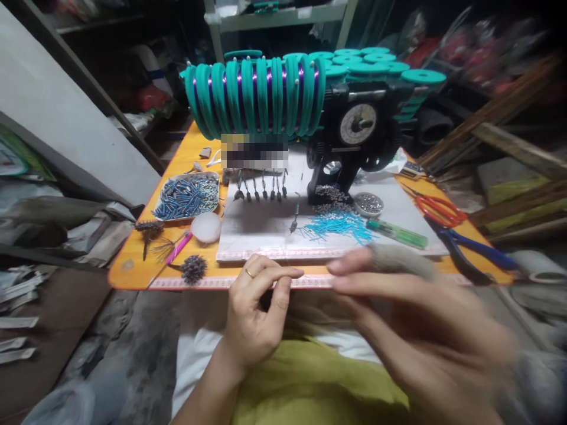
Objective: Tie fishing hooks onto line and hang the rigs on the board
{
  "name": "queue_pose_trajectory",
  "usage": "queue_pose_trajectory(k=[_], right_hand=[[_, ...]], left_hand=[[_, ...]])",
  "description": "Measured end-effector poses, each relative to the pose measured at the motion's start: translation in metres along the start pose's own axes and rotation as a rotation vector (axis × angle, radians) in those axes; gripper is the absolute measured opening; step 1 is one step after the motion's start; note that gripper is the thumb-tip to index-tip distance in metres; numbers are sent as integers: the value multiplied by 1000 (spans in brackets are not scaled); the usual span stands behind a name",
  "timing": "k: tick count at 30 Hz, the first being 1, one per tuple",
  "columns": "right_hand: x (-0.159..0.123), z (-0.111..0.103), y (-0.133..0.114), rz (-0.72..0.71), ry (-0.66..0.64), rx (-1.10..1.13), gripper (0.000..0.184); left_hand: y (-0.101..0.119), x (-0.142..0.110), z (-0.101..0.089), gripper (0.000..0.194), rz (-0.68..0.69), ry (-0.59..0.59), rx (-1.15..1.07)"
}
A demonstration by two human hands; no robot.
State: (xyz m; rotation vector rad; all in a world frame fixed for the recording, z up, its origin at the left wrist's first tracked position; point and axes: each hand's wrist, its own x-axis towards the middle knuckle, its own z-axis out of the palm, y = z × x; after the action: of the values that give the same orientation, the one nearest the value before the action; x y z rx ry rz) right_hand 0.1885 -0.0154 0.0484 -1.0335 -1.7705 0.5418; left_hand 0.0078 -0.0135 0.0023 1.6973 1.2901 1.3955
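Note:
In front of the table's near edge, my left hand [261, 301], with a ring on one finger, has its thumb and forefinger pinched together. Anything between those fingertips is too small to name. Blurred by motion, my right hand [411, 319] faces it from the right, fingertips drawn together and a grey wrap [398, 260] around one finger. Whatever it grips cannot be made out. Beyond the hands on a white board [257, 236] lie a pile of thin blue sticks [341, 225], small grey beads [330, 199] and a single dark wire piece [296, 215].
Green spools [257, 97] with purple wire sit on a black stand [336, 153]. A tray of blue coiled pieces [188, 195] is left; a bead dish [369, 204], green-handled tool [396, 233], orange-handled scissors [440, 209] and blue-handled pliers [478, 251] are right.

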Motion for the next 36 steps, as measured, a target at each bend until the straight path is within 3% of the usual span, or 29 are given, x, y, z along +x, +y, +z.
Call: queue_pose_trajectory(k=[4, 7, 12, 15, 20, 26, 31, 36], right_hand=[[11, 13, 11, -69, -108, 20, 14], [11, 23, 16, -1, -113, 117, 14], [2, 33, 23, 277, -106, 329, 18], [-1, 37, 29, 394, -95, 459, 23], [-7, 44, 36, 686, -52, 714, 45], [-9, 55, 30, 974, -41, 958, 73], [-8, 59, 24, 1063, -2, 1057, 77], [-8, 62, 21, 1071, 18, 1080, 80]], left_hand=[[3, -1, 4, 18, 77, -35, 43], [0, -5, 8, 16, 11, -10, -31], [-3, -11, 18, 13, -311, 139, -342], [0, -9, 22, 21, -376, 163, -463], [3, -5, 22, 26, -449, 216, -435], [4, -8, 21, 22, -411, 209, -381], [7, -11, 22, 16, -360, 211, -289], [7, -11, 24, 6, -198, 245, -186]])
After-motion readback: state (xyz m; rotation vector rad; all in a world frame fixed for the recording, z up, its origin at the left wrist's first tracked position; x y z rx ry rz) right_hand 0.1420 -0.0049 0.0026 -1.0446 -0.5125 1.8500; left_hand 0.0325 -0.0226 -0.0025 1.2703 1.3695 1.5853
